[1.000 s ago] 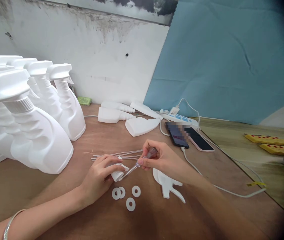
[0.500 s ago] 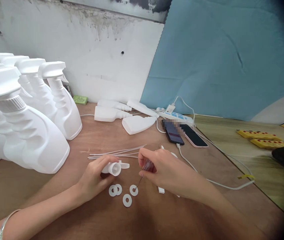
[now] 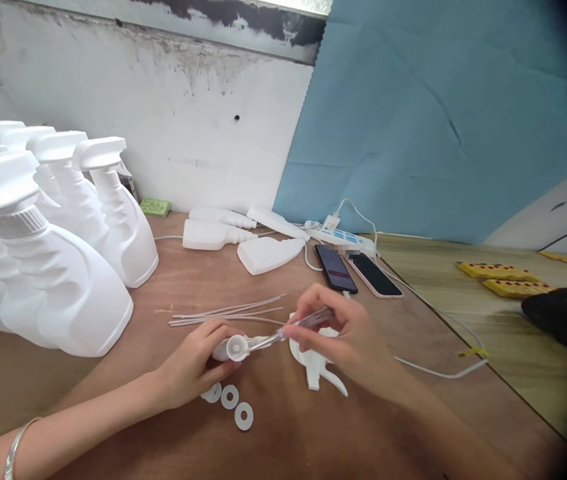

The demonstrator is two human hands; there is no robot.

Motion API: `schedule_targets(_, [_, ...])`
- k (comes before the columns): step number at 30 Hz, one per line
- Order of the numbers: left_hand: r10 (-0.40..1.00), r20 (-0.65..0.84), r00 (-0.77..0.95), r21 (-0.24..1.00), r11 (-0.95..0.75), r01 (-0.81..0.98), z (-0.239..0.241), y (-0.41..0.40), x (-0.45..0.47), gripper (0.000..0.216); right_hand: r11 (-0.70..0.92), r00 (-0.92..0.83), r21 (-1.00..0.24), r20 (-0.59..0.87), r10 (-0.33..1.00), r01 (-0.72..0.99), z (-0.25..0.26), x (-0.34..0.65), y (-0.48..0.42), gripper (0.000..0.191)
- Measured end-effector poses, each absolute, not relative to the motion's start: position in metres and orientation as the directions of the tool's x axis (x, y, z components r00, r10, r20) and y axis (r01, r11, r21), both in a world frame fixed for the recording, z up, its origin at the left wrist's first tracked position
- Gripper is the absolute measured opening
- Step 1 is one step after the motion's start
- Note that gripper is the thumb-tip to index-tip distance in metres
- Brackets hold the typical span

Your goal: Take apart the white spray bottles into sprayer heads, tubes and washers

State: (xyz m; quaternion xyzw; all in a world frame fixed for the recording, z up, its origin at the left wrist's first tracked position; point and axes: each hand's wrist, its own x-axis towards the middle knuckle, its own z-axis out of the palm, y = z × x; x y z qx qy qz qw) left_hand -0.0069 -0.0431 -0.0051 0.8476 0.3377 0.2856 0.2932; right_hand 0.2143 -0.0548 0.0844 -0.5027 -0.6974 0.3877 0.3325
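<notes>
Left hand [image 3: 196,363] clamped on a white sprayer cap [image 3: 236,347], right hand [image 3: 350,337] pinching a clear-handled tool [image 3: 308,321] at its open end

Beside the row of white spray bottles [image 3: 63,293] on the wooden table [image 3: 283,440], the left hand closed round the cap just above the tabletop, its opening turned toward the right; three white washers [image 3: 230,397] lay just below it and thin clear tubes [image 3: 228,310] just behind. The right hand's fingers were shut on the tool, whose tip sat at or just inside the cap's mouth; which could not be told. To go well, the cap likely needed holding steady and square to the tool, the tip centred and pressed lightly. A spare trigger head [image 3: 312,373] lay under the right hand
</notes>
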Motion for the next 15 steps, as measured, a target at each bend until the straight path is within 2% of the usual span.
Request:
schedule_targets(3, [0.706, 0.271, 0.655, 0.629, -0.644, 0.435, -0.006, -0.041, 0.006, 0.024, 0.099, -0.081, -0.962, 0.081, 0.993, 0.256, 0.063, 0.243, -0.05, 0.024])
schedule_targets(7, [0.682, 0.217, 0.698, 0.574, -0.668, 0.474, 0.001, -0.031, 0.03, 0.024, 0.091, 0.124, -0.992, 0.08, 0.989, -0.088, 0.027, 0.274, -0.044, 0.031])
schedule_targets(11, [0.62, 0.139, 0.772, 0.562, -0.692, 0.454, 0.011, -0.015, 0.05, 0.025, 0.105, 0.106, -0.939, 0.074, 0.992, -0.326, 0.016, 0.287, -0.048, 0.032])
schedule_targets(15, [0.505, 0.212, 0.836, 0.492, -0.795, 0.355, 0.012, -0.003, 0.07, 0.027, 0.115, 0.026, -0.926, 0.113, 0.993, -0.359, 0.025, 0.288, -0.058, 0.025])
